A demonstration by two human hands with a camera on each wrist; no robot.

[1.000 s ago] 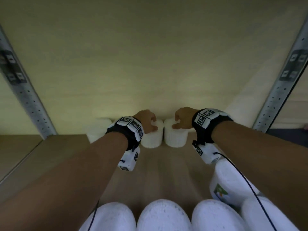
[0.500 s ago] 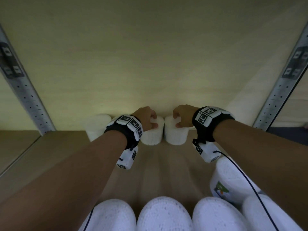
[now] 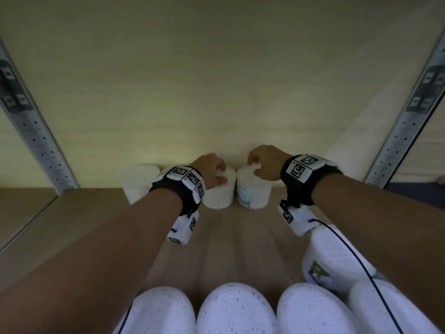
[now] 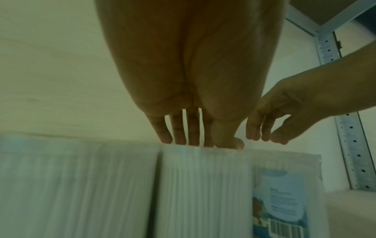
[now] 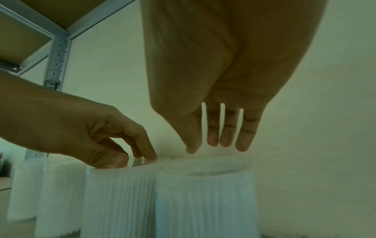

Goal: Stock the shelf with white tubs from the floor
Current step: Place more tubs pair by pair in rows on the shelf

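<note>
White tubs [image 3: 253, 193] sit at frame centre, both hands slack above them.
Left hand [image 3: 210, 171] fingertips touch a lid; right hand [image 3: 266, 165] hovers unclenched; a nudge could topple neighbours.

White ribbed tubs [image 3: 219, 189] upright – side by side, shelf [image 3: 72, 225] back.

Perforated metal uprights [image 3: 36, 141], pale wall [image 3: 216, 80]

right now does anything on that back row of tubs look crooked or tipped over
Nothing stands out. The tubs at the back wall stand upright and side by side; the left hand rests on one tub, and the right hand is at the labelled tub beside it.
</note>
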